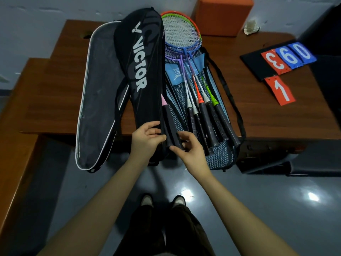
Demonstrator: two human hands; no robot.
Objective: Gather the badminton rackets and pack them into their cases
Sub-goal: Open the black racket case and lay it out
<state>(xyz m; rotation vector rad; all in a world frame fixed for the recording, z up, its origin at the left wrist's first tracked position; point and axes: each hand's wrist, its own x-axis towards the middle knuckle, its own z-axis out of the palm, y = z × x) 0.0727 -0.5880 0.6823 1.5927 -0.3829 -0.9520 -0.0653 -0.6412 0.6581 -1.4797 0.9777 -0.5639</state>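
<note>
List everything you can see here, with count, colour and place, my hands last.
Victor case: one, black, table middle, left of rackets.
Open case: one, grey-black, far left, overhanging edge.
Blue case: one, blue mesh, under rackets.
Rackets: several, orange, green, blue, purple frames, on blue case.
Handle: one, black with pink, beside Victor case.
Box: one, orange, back.
Shuttlecock: one, white, back right.
Number cards: four, red and blue, right.
Table: one, brown.
Left hand: holds Victor case edge.
Right hand: at handle end.

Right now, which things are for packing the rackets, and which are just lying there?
For the job: black case, blue case, rackets, left hand, right hand.
Lying about: orange block, shuttlecock, number cards.
</note>
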